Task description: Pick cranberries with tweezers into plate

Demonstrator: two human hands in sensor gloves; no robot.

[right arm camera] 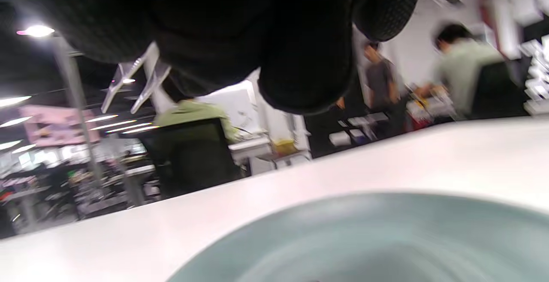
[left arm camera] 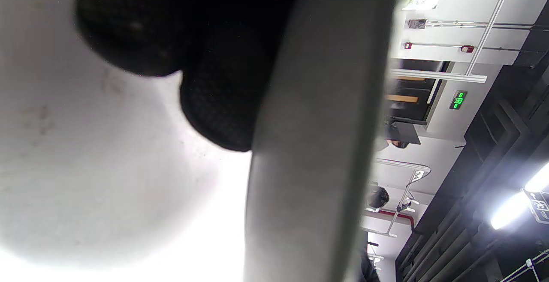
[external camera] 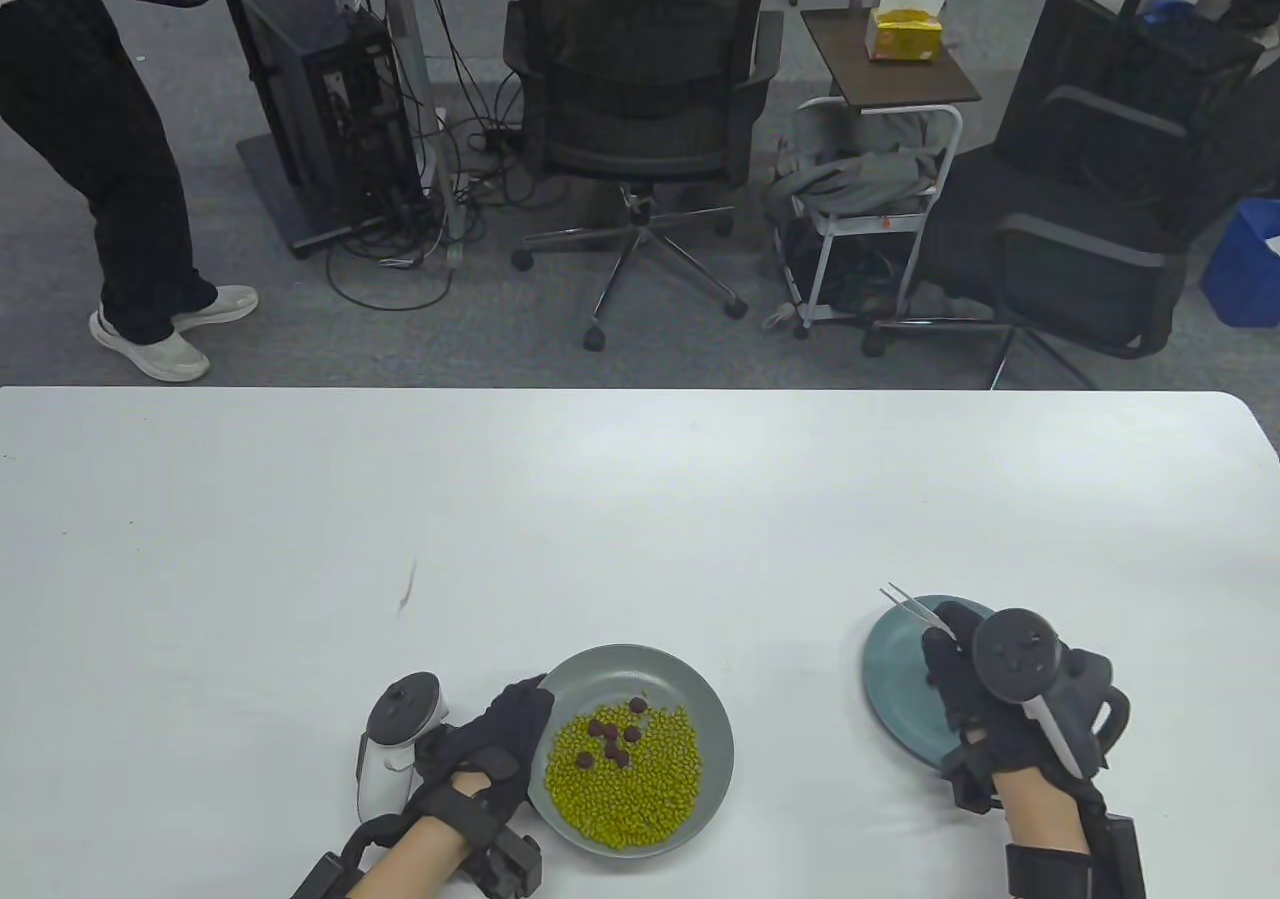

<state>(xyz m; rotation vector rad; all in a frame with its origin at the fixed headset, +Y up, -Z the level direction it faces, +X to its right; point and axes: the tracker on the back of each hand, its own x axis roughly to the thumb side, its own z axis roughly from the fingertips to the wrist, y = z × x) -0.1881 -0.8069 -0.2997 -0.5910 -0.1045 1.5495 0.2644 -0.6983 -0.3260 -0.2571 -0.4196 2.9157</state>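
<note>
I am holding the tweezers (external camera: 912, 604) in my right hand (external camera: 985, 699), fingers curled around the handle, the two tips standing slightly apart with nothing between them, over the far edge of the teal plate (external camera: 895, 679). My left hand (external camera: 490, 749) is resting its fingers on the near-left rim of the grey bowl (external camera: 700, 699), which is sitting well to the left of that plate. The cranberries (external camera: 610, 736) are lying in a small cluster on green peas (external camera: 625, 789) inside the bowl. I am judging them light, soft and a little sticky, best pinched gently across the middle. I am seeing no readable labels on any of these.
</note>
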